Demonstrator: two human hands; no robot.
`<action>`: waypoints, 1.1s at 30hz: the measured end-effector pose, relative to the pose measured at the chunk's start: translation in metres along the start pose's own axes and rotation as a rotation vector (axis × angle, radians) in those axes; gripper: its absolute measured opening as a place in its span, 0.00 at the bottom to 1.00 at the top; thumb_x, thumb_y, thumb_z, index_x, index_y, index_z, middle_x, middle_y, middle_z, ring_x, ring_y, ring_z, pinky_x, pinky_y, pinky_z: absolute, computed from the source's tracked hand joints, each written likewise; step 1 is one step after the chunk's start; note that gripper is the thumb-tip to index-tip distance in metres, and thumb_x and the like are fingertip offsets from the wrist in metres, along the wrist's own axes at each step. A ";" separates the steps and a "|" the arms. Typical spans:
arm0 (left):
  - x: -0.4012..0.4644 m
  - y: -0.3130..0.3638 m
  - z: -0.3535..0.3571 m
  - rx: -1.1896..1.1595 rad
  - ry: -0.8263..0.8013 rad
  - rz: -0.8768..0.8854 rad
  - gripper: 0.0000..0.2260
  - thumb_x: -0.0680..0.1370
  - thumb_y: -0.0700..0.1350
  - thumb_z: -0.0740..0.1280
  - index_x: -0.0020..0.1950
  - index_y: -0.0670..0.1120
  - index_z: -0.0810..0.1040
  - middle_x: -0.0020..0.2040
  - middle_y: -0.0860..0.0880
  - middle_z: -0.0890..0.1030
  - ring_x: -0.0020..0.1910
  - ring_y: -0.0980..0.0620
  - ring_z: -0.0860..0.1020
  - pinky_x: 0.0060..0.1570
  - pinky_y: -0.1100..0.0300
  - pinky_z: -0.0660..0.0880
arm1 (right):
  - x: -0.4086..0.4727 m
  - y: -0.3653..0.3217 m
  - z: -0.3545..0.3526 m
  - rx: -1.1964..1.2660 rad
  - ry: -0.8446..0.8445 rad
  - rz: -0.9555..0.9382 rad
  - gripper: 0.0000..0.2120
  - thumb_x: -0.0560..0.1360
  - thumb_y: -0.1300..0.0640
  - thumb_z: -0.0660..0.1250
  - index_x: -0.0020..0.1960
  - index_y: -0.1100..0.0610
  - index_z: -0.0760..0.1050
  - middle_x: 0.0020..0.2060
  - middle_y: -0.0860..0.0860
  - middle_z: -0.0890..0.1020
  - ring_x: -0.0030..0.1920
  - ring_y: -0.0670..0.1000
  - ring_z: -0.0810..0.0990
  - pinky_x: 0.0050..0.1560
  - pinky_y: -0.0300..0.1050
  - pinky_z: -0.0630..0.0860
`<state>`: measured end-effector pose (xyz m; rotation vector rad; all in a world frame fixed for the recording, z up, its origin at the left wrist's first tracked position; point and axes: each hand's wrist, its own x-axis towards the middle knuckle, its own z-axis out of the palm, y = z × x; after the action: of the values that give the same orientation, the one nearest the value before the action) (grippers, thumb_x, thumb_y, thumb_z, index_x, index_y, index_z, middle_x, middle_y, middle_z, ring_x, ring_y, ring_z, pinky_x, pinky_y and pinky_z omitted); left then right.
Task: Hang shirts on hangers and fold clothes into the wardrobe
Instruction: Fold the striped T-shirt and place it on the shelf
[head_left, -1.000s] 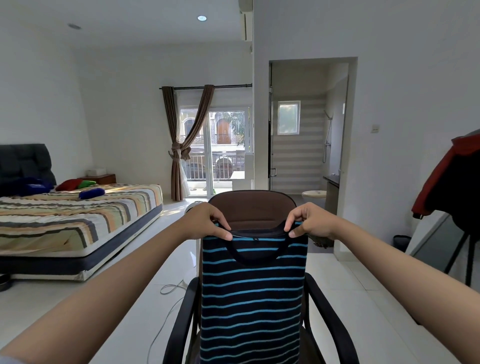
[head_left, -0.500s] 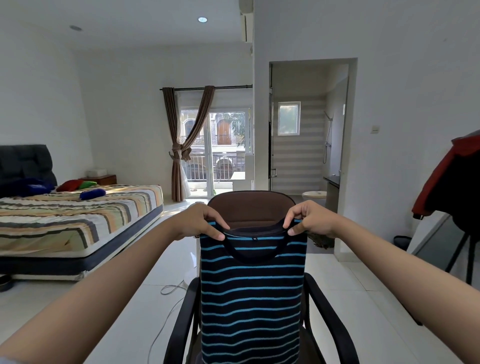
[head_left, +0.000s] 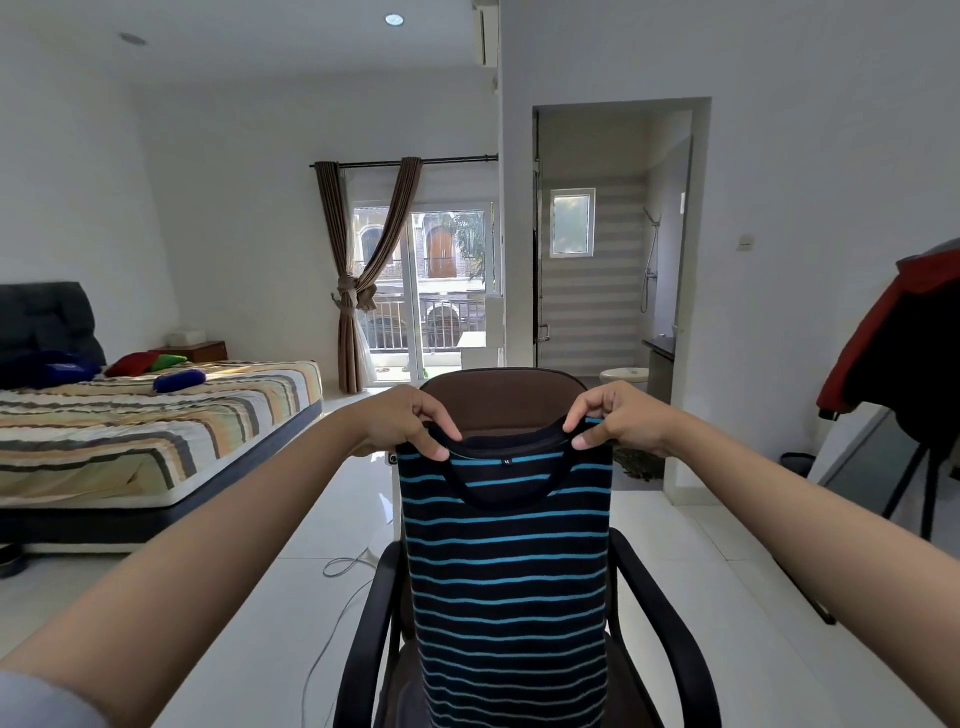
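While both hands (head_left: 506, 423) pinch a striped shirt (head_left: 506, 571), a chair (head_left: 498, 395) stands on white tile (head_left: 249, 623).

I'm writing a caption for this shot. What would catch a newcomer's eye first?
Dead centre, a dark shirt with blue stripes hangs in front of a brown office chair, pinched at its shoulders by the left hand and right hand. At left lies a bed with a striped cover; at the right edge hangs a red and black jacket.

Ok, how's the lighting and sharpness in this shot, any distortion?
Head view: daylight from the balcony door overexposes the floor near it; striped shirt and both hands, left and right, are sharp; wide-angle lens bows the side walls.
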<state>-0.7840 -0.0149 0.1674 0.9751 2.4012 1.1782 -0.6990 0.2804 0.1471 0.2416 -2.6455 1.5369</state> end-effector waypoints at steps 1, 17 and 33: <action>0.000 -0.001 0.000 -0.020 0.009 0.002 0.10 0.68 0.30 0.72 0.44 0.43 0.83 0.47 0.43 0.82 0.46 0.48 0.81 0.44 0.61 0.80 | 0.000 0.000 0.001 0.032 0.007 0.008 0.09 0.69 0.72 0.71 0.44 0.61 0.80 0.47 0.63 0.83 0.49 0.60 0.83 0.54 0.53 0.79; 0.006 -0.024 -0.017 -0.172 -0.003 0.064 0.09 0.69 0.30 0.72 0.43 0.43 0.83 0.45 0.44 0.83 0.45 0.47 0.81 0.43 0.60 0.79 | 0.012 -0.010 0.013 0.290 0.048 0.030 0.12 0.68 0.77 0.68 0.38 0.61 0.77 0.35 0.55 0.83 0.37 0.53 0.83 0.38 0.41 0.80; 0.119 -0.075 -0.023 -0.137 0.052 0.002 0.09 0.70 0.33 0.73 0.44 0.46 0.84 0.52 0.41 0.82 0.52 0.45 0.80 0.53 0.56 0.78 | 0.105 0.062 -0.014 0.241 0.009 0.072 0.26 0.68 0.71 0.72 0.64 0.56 0.76 0.55 0.57 0.82 0.56 0.55 0.81 0.53 0.43 0.80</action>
<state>-0.9159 0.0207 0.1266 0.9143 2.3229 1.3650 -0.8135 0.3124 0.1160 0.1543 -2.4853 1.8749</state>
